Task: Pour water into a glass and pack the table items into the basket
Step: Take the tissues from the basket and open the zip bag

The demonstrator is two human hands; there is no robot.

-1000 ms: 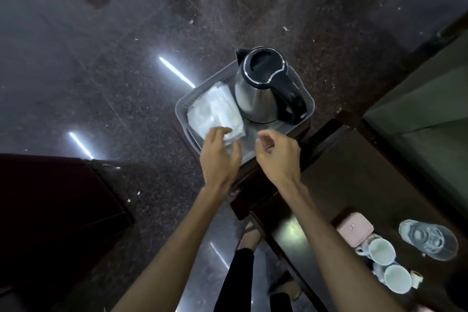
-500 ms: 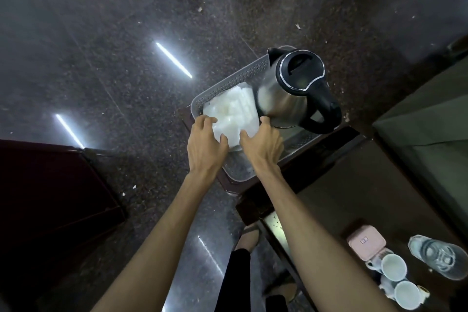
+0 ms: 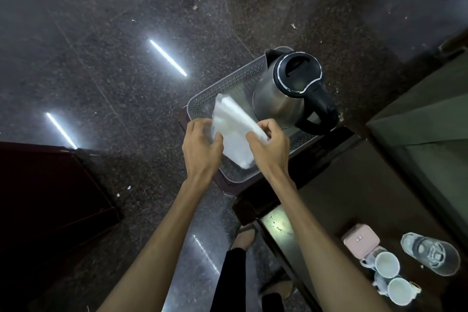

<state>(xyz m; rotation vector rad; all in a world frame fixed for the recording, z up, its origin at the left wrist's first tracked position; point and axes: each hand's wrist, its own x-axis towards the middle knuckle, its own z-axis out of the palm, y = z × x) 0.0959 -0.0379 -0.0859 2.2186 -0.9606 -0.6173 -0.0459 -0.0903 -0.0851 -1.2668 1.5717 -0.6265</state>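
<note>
**Tissue pack lifted and turned above the basket**

Both hands now hold the white pack [image 3: 234, 132] raised and tilted over the grey basket [image 3: 222, 83]; half a second ago it lay flat on the basket floor under pressing palms. The left hand [image 3: 201, 145] curls its fingers [image 3: 200, 124] round the pack's near-left edge; the right hand [image 3: 269, 145] pinches the right edge between thumb and fingers [image 3: 266, 126]. The kettle [image 3: 288, 91] stands upright in the basket's far half, just beside the pack. The lift suggests the pack is being reseated, probably to free floor space. Still on the worktop [image 3: 342, 185], at lower right: a filled glass [image 3: 430, 253], two cups [image 3: 387, 265] and a pink box [image 3: 361, 240]. Pouring appears done; most packing remains.
</note>
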